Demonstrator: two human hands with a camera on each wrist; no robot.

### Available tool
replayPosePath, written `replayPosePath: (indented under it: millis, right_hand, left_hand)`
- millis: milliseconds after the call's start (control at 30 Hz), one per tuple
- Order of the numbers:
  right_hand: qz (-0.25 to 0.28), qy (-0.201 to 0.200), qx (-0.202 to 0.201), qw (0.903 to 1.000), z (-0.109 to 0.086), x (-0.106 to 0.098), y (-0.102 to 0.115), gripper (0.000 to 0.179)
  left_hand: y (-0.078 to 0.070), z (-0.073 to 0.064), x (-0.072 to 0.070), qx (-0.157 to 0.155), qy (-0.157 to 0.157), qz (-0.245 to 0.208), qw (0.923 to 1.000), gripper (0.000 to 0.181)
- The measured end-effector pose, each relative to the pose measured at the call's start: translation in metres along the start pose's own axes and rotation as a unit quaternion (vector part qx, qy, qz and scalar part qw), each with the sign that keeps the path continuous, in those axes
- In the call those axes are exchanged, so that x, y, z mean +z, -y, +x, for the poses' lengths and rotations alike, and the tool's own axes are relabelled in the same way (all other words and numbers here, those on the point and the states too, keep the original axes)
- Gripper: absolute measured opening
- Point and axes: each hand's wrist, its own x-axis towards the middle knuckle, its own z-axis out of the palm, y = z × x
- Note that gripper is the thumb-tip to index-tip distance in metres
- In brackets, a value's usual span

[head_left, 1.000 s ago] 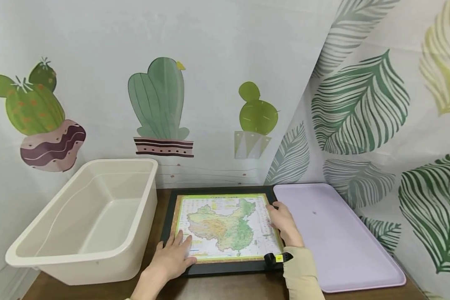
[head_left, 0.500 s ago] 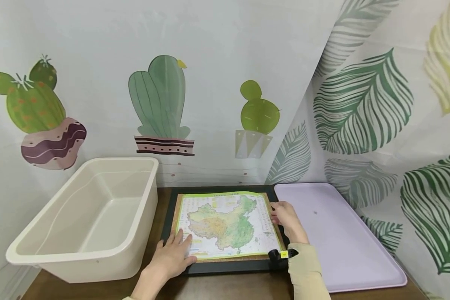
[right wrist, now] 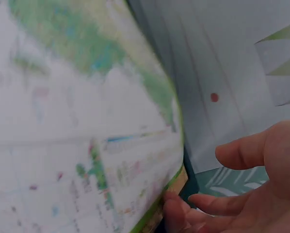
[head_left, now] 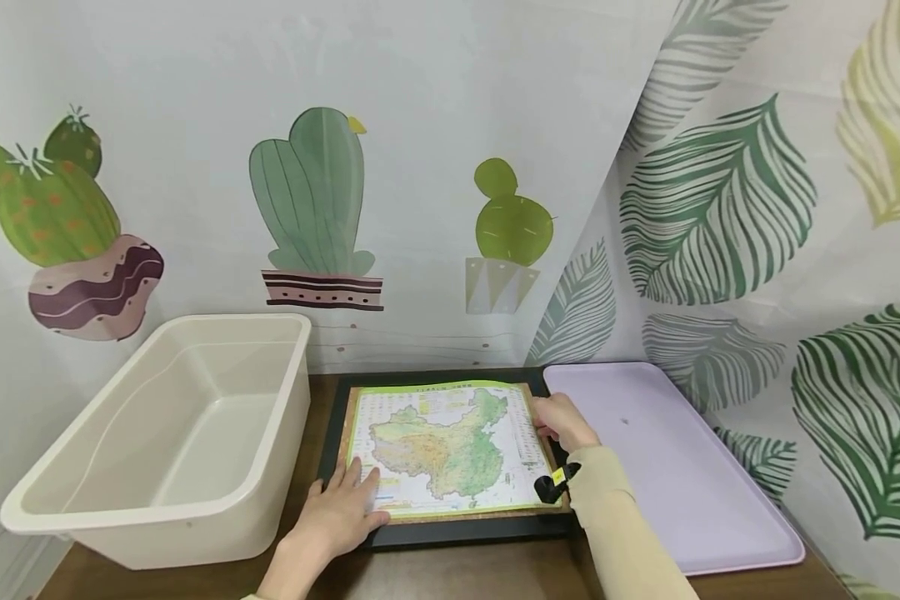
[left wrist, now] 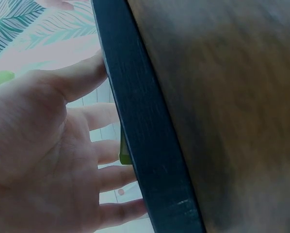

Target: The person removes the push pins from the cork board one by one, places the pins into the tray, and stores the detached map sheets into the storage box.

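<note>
A sheet with a colourful printed map of China [head_left: 438, 450] lies on a brown cork board [head_left: 555, 502] set in a black frame [head_left: 465, 531]. My left hand [head_left: 339, 507] rests with spread fingers on the sheet's lower left corner. In the left wrist view, that hand [left wrist: 53, 145] shows its palm side beside the frame's dark edge [left wrist: 145, 116], which hides the fingertips. At the sheet's right edge is my right hand [head_left: 562, 419]. The right wrist view shows its thumb [right wrist: 242, 153] apart from the bowed map sheet [right wrist: 87, 116], with fingertips [right wrist: 175, 211] right at the sheet's green border.
A deep cream tub [head_left: 285, 417] stands left of the frame. On the right lies a flat lilac tray [head_left: 682, 467], close beside the frame. Both rest on a brown wooden table [head_left: 450, 575]. Behind them hangs a cloth [head_left: 420, 208] printed with cacti and leaves.
The map sheet's top edge, flat a second ago, now bows upward. My right hand has shifted along the sheet's right edge and its wrist has turned. The left hand stays at the lower left corner.
</note>
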Motion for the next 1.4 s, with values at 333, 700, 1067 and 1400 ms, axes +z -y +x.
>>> replayPosePath:
  millis: [333, 700, 1067, 1400]
  right_hand:
    - [-0.032, 0.045, 0.018, 0.9983, 0.016, 0.0, -0.002, 0.027]
    - [0.052, 0.082, 0.021, 0.995, 0.017, -0.011, -0.004, 0.022]
    - [0.098, 0.114, -0.011, 0.9885, 0.011, -0.025, -0.003, 0.019]
    - [0.152, 0.154, -0.038, 0.9756, 0.002, -0.03, 0.001, 0.02]
  left_hand:
    - [0.001, -0.002, 0.001, 0.001, -0.005, -0.009, 0.9999, 0.067]
    - [0.001, -0.001, 0.001, 0.004, -0.009, 0.002, 0.9999, 0.068]
    - [0.0, -0.002, -0.001, 0.004, -0.012, 0.001, 0.9999, 0.068]
    - [0.002, -0.002, -0.002, 0.01, -0.014, -0.001, 0.9998, 0.067]
